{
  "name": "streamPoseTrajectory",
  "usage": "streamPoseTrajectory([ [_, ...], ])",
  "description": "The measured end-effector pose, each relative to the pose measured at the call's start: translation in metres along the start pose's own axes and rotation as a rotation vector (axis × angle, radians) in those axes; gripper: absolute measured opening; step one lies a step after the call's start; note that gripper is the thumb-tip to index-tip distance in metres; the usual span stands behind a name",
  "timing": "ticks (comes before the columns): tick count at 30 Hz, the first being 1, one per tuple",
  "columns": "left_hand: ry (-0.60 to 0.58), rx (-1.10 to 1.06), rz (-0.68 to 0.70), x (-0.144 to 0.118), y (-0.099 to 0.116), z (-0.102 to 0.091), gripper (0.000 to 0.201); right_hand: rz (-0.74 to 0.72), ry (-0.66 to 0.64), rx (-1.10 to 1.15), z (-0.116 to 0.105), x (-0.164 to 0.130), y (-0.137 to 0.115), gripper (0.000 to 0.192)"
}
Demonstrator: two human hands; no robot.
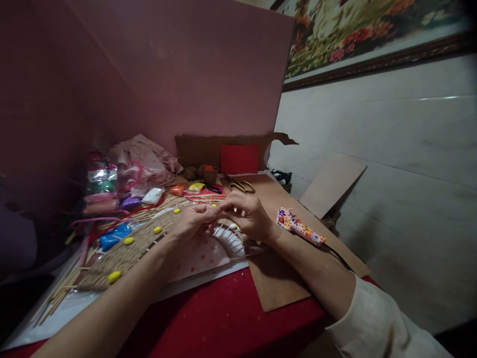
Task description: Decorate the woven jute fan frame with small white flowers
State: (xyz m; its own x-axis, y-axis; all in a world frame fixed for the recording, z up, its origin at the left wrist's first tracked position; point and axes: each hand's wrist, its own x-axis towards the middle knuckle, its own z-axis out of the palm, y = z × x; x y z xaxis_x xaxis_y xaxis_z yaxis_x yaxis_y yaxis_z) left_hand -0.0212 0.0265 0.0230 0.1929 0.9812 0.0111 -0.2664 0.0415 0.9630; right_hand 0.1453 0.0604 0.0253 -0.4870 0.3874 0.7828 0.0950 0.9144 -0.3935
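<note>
Head view: pink backdrop board (179,74) standing behind a red-covered table (223,318), framed floral picture (372,35) on the wall to the right. Brown cardboard sheet (276,278) lying flat across the table's right part, with gold-handled scissors (242,186) at its far end and a flower-patterned strip (300,227) just right of the wrists. Woven straw mat (122,251) stretching left of centre, dotted with small yellow clay blobs (114,276); loose wooden sticks (55,298) beside its near-left edge. Crumpled pink cloth (143,161) and clay packets (115,236) heaped further left. Red card (239,159) propped at the back.

Centre of table: white ribbed fan-shaped piece (231,241) resting on dotted pink paper (203,256), directly beneath both hands. Left hand (194,223) curled, fingertips pinched together over the piece's upper edge. Right hand (249,214) likewise bent, fingers meeting the left's fingertips. Whatever sits between the fingertips too small to make out; cannot tell what, if anything, is pinched. Cream sleeve (376,323) pushed up the right forearm.
</note>
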Motion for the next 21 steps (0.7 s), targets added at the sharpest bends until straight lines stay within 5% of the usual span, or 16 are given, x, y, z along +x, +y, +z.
streamPoseTrajectory([
  [11, -0.013, -0.105, 0.016, -0.0005, 0.0018, -0.0009, 0.030, 0.167, 0.052, 0.096, 0.0008, 0.0013, -0.0002, 0.017],
  [21, 0.012, -0.043, 0.057, 0.0019, -0.0034, 0.0008, 0.032, 0.134, 0.066, 0.084, 0.0035, -0.0006, 0.0009, 0.014],
])
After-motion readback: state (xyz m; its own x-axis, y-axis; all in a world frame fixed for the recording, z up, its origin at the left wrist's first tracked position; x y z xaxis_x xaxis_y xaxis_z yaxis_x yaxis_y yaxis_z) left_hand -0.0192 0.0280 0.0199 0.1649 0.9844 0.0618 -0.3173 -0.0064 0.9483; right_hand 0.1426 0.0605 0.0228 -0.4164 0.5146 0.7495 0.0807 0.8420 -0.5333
